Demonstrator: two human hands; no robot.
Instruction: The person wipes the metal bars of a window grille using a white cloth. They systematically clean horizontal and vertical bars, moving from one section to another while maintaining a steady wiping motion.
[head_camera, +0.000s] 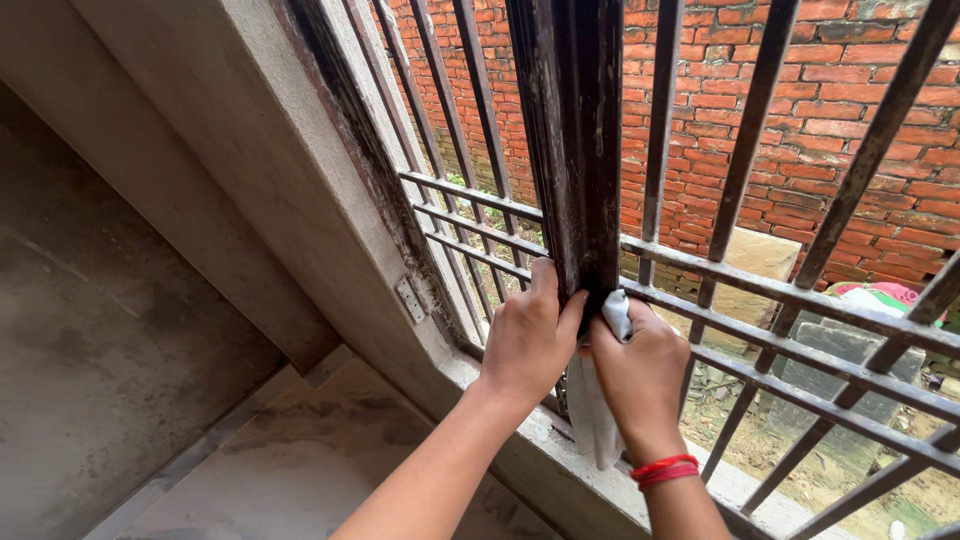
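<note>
My left hand (528, 335) grips the lower part of a dark, worn wooden window frame post (575, 140), thumb pressed against its side. My right hand (640, 372), with a red thread band at the wrist, is closed on a white cloth (592, 415) and presses it against the same post. The cloth's loose end hangs down toward the concrete sill (560, 470). Both hands sit side by side, almost touching.
Dark metal window bars (745, 160) run upright and crosswise behind the post. A red brick wall (840, 110) stands outside, with stone slabs and bare ground below. A small metal hinge (410, 298) sits on the plastered wall at left. Grey concrete steps lie lower left.
</note>
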